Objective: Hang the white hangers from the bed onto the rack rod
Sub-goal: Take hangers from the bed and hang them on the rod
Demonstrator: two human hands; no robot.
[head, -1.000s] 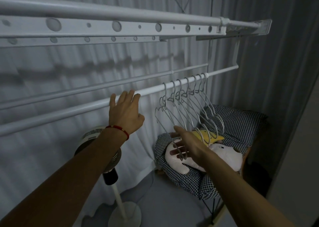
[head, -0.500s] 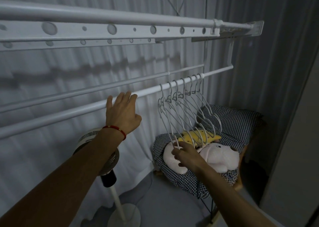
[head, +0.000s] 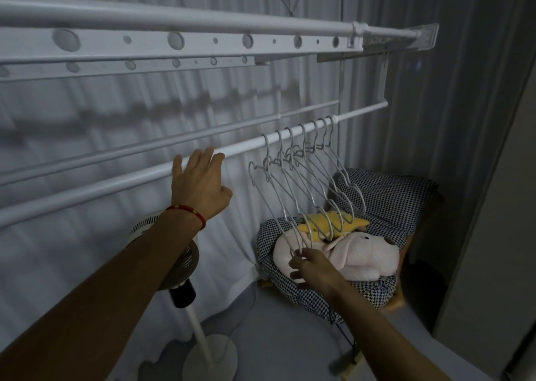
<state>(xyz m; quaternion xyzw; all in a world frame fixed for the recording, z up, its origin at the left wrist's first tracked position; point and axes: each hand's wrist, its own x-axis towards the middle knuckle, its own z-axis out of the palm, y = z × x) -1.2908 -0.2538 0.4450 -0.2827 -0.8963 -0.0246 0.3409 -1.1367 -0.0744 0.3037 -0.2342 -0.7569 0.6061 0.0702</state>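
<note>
- 6 white hangers (head: 304,183) hang by their hooks on the rack rod (head: 130,182), bunched near its right end, their lower ends swung toward the person.
- The right hand (head: 311,267) pinches the bottom of the nearest hangers between thumb and fingertips, just above a pink plush toy (head: 348,253) on a checked cushion (head: 385,195).
- The left hand (head: 200,186) is spread wide, with straight fingers laid against the rod to the left of the bunch, gripping nothing.
- The hangers look like thin wire: light, springy, likely to swing and snag one another when nudged.
- Judged from this, each is best taken low on a shoulder or the bottom bar to steer it, or at the neck below the hook to lift it.
- The smooth round rod should let the hooks slide easily, so spacing them needs only a light sideways push.
- No bed shows, so whether any hangers are left to fetch cannot be told.
</note>
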